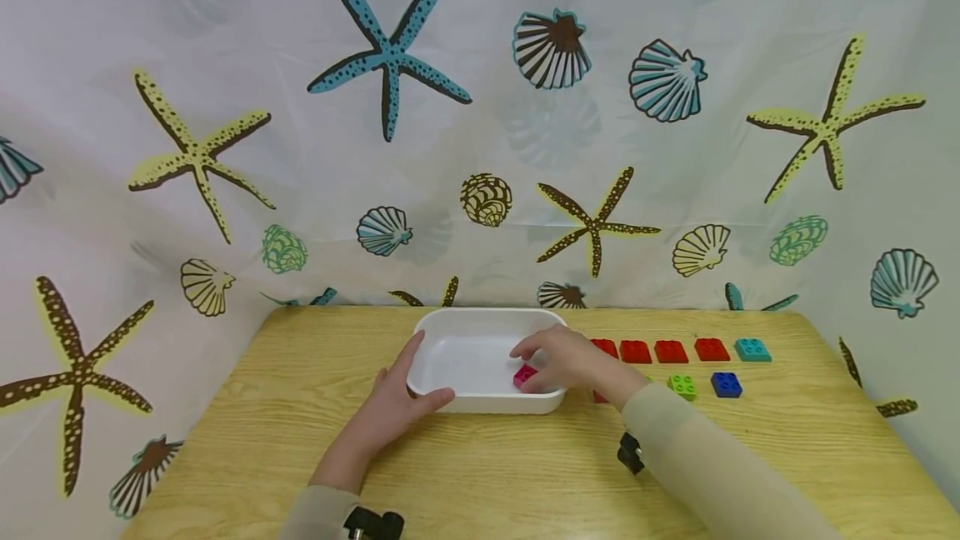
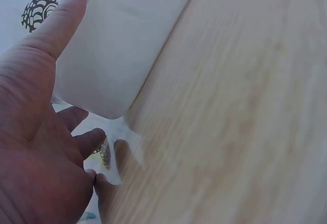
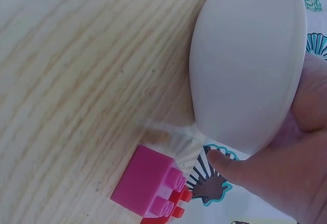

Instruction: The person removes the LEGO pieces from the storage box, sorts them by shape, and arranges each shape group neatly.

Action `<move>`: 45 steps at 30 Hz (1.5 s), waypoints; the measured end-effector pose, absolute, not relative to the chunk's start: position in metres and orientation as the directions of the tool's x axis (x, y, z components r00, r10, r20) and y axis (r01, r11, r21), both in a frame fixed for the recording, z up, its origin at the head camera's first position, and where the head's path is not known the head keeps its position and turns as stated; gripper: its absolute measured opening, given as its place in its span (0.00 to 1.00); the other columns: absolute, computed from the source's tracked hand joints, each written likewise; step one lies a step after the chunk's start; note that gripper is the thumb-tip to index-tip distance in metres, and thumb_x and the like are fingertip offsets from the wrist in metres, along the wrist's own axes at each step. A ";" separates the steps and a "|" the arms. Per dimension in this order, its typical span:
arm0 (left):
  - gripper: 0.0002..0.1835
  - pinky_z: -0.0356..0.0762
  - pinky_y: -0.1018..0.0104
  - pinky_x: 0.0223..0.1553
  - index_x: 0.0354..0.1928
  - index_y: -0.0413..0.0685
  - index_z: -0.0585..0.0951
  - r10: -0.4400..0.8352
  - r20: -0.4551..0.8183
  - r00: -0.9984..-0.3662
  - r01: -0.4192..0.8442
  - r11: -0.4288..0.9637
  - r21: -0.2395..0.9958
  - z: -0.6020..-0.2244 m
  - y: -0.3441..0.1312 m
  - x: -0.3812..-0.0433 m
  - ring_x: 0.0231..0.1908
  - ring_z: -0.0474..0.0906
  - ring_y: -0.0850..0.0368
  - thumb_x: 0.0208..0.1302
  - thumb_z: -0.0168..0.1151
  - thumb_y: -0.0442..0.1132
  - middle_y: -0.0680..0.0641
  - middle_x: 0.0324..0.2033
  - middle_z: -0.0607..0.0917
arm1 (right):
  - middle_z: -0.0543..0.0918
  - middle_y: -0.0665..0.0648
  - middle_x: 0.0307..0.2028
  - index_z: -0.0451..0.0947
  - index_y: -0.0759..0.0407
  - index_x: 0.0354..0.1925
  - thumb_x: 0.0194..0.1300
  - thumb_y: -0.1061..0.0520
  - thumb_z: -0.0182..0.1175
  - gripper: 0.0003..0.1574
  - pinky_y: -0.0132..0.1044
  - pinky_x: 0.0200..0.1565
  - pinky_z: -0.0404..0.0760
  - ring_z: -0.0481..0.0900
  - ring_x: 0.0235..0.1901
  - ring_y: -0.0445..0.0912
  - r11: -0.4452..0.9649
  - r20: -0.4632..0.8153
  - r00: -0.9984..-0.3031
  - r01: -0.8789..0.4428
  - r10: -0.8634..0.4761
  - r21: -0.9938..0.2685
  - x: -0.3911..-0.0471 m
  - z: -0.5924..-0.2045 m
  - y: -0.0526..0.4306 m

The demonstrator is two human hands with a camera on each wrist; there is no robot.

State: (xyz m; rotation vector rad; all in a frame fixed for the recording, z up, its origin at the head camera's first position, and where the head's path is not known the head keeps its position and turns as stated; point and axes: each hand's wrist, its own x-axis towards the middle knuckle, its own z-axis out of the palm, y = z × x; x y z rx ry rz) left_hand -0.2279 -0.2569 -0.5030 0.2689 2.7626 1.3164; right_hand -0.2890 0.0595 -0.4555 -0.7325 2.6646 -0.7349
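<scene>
A white tray (image 1: 480, 404) sits on the wooden table. At its left end my left hand (image 1: 390, 407) spans the near corner, the thumb lying over the front rim and the fingers along the left side; the left wrist view shows the fingers fairly straight. My right hand (image 1: 558, 357) reaches over the right end into the tray. Inside, a pink toy brick (image 1: 523, 374) is by my right thumb, while the index finger is stretched out above it, apart from the brick. Seen from the right wrist, the tray's wall (image 3: 245, 71) hides most of the fingers.
Right of the tray stand two rows of bricks: several red bricks (image 1: 671, 352) and a light blue brick (image 1: 752, 350) behind, a lime brick (image 1: 682, 387) and a dark blue brick (image 1: 726, 385) in front. Beside the tray's right end is a magenta brick (image 3: 143, 180). A patterned curtain (image 1: 480, 132) hangs behind.
</scene>
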 end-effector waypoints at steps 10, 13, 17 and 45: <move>0.62 0.24 0.32 0.82 0.91 0.51 0.44 0.183 0.013 -0.983 0.125 0.619 0.775 -0.503 -0.257 -0.227 0.83 0.57 0.33 0.72 0.75 0.59 0.37 0.87 0.55 | 0.86 0.44 0.42 0.92 0.44 0.55 0.65 0.50 0.83 0.21 0.47 0.56 0.79 0.75 0.49 0.45 0.777 -0.137 -0.821 -0.451 -0.554 -0.439 -0.287 -0.454 0.057; 0.62 0.24 0.33 0.82 0.91 0.51 0.44 0.183 0.012 -0.983 0.125 0.620 0.775 -0.503 -0.257 -0.227 0.83 0.57 0.33 0.72 0.75 0.59 0.37 0.87 0.55 | 0.85 0.44 0.40 0.93 0.42 0.52 0.66 0.49 0.82 0.17 0.46 0.54 0.77 0.74 0.48 0.45 0.781 -0.137 -0.819 -0.461 -0.558 -0.422 -0.285 -0.452 0.057; 0.62 0.24 0.33 0.82 0.91 0.50 0.43 0.185 0.014 -0.983 0.128 0.620 0.774 -0.503 -0.256 -0.227 0.83 0.57 0.33 0.72 0.75 0.59 0.37 0.87 0.55 | 0.85 0.43 0.38 0.93 0.42 0.49 0.66 0.48 0.82 0.14 0.47 0.53 0.77 0.74 0.47 0.45 0.778 -0.124 -0.820 -0.466 -0.559 -0.421 -0.284 -0.452 0.057; 0.62 0.24 0.32 0.82 0.91 0.53 0.44 0.179 0.007 -0.984 0.117 0.612 0.782 -0.504 -0.258 -0.229 0.83 0.56 0.32 0.71 0.75 0.61 0.38 0.87 0.55 | 0.86 0.48 0.50 0.83 0.52 0.69 0.71 0.55 0.78 0.31 0.49 0.60 0.84 0.81 0.55 0.50 0.667 -0.002 -0.900 -0.321 -0.435 -0.673 -0.282 -0.446 0.069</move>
